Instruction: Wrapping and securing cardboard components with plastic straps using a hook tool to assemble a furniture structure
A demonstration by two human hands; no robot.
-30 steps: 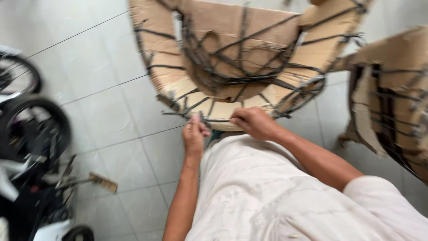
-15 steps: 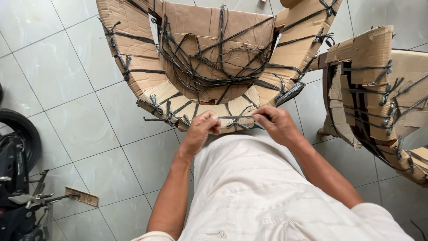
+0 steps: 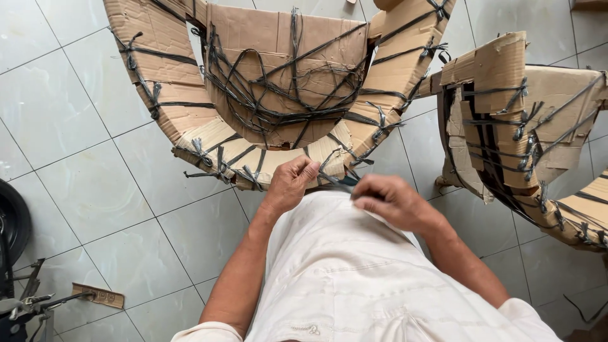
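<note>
Hands at the near edge of a curved cardboard bundle (image 3: 278,82) on tiled floor (image 3: 76,126), I saw left hand (image 3: 290,183) pinching it, right hand (image 3: 392,201) closed on a black strap (image 3: 335,179), second bundle (image 3: 525,126) just right.

Left hand (image 3: 290,183) fingers curled and pinching, right hand (image 3: 387,199) fingers closed, forearms converging
</note>
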